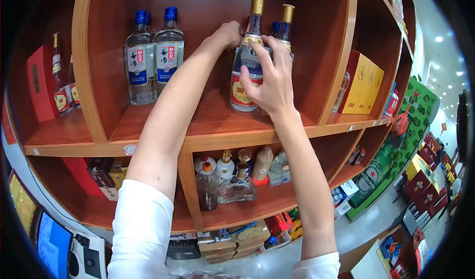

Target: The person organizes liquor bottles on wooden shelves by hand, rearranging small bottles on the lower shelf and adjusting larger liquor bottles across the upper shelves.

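Note:
A clear liquor bottle (244,88) with a gold cap and a red-and-cream label stands upright on the upper shelf. My right hand (277,78) is closed on it from the front right, its thumb and index finger against the glass. Beside the bottle's shoulder, on the far left side, is my left hand (229,34); its fingertips are hidden behind the bottle. Another gold-capped bottle (286,24) stands just behind to the right, partly covered by my right hand. A blue-capped bottle also shows there in part.
Blue-capped liquor bottles (168,49) stand left in the same compartment. A wooden divider (341,51) separates yellow boxes (363,83) on the right. Below the shelf edge (225,140) are assorted bottles (237,190). Cardboard cartons (217,249) lie near the floor.

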{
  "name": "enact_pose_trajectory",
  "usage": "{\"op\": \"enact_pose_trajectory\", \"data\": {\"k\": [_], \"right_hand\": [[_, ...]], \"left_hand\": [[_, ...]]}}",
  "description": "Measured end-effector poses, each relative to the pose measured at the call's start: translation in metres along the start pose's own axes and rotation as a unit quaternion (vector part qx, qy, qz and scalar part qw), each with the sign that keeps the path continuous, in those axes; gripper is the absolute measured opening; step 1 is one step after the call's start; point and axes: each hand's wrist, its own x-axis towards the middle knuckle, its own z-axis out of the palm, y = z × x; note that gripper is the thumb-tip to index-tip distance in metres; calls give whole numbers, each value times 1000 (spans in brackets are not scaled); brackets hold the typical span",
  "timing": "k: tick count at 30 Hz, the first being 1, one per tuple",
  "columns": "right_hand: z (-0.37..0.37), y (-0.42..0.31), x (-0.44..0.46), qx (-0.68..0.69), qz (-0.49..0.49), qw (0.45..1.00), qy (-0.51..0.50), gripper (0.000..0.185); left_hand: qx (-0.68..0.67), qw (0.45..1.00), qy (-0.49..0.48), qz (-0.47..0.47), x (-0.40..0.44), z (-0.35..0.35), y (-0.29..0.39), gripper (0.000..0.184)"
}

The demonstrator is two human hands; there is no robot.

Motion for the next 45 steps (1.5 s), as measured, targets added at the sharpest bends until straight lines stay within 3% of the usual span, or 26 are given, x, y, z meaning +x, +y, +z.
{"op": "enact_pose_trajectory", "data": {"k": [9,12,15,16,22,25,29,30,33,37,41,45], "right_hand": [[4,4,-3,34,15,999,-4,49],[6,4,-4,29,15,999,0,48],[4,-1,-5,-4,15,1000,-21,51],[5,0,-6,-3,16,1000,-26,52],[10,1,-10,8,7,1000,-19,47],[12,1,-11,18,7,1000,-15,46],[11,0,-10,9,8,1000,-16,44],[11,0,-10,10,6,1000,-15,44],[11,0,-11,12,6,1000,-13,43],[11,2,-9,5,2,1000,-6,42],[12,2,-11,11,-7,1000,0,42],[14,4,-12,24,-6,1000,-1,43]], "left_hand": [[77,996,-26,24,3,-9,3,47],[42,999,9,19,-8,-16,5,44],[1,999,-48,-22,-13,-29,-3,42],[-21,999,-45,-6,-34,-41,3,53],[35,996,-15,-78,-58,-70,-14,75],[52,993,-21,-101,-62,-74,-10,59],[190,976,60,-84,-62,-54,12,48],[220,963,127,-85,-66,-47,23,44],[375,899,226,8,-68,-27,36,44],[470,856,108,187,-59,-7,13,47],[533,808,-11,253,-51,15,-14,55],[482,837,-33,257,-40,31,-30,73]]}}
